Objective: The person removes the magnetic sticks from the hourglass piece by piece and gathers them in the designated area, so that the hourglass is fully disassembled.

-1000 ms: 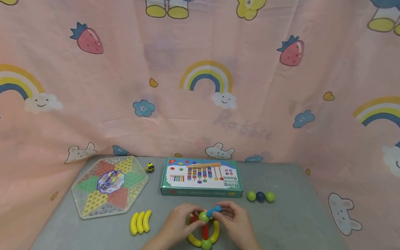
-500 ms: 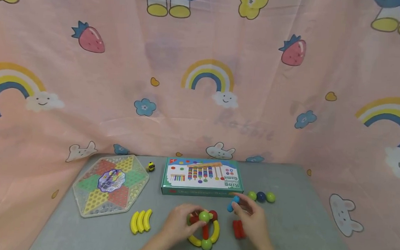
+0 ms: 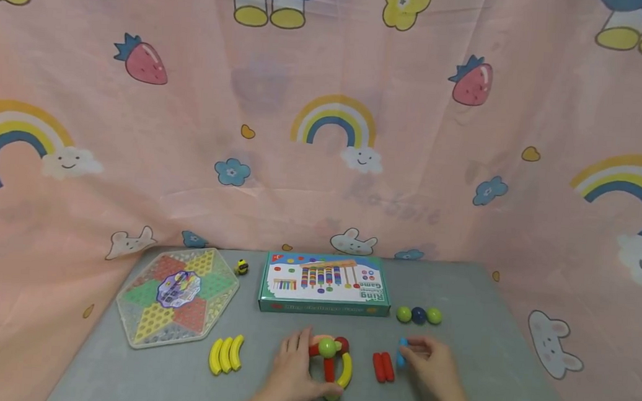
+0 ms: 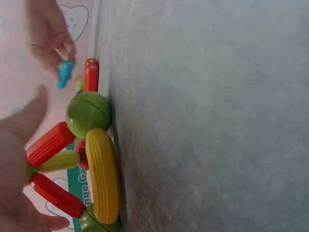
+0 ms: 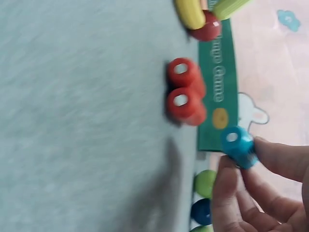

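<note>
In the head view my left hand (image 3: 291, 372) spreads round the left side of a frame of magnetic sticks and balls, its fingers straight. The frame has a green ball (image 3: 327, 348) on top, a red ball (image 3: 343, 343) behind, a red stick (image 3: 329, 369) sloping down and a curved yellow stick (image 3: 346, 371) along the base. My right hand (image 3: 437, 365) pinches a short blue magnetic stick (image 5: 237, 146) between thumb and fingertips, and a metal dot shows on its end. Two red sticks (image 3: 384, 367) lie side by side, just left of the right hand.
Three curved yellow sticks (image 3: 225, 355) lie left of the frame. Behind stand a boxed ring game (image 3: 324, 309) and a small bee figure (image 3: 242, 267). A hexagonal checkers board (image 3: 200, 335) is at the left. A row of green and blue balls (image 3: 418, 316) sits at the back right.
The right hand has carried the blue stick away from the frame's top, rightward past the red sticks and down. The left hand has let go of the top ball and opened along the frame's side.
</note>
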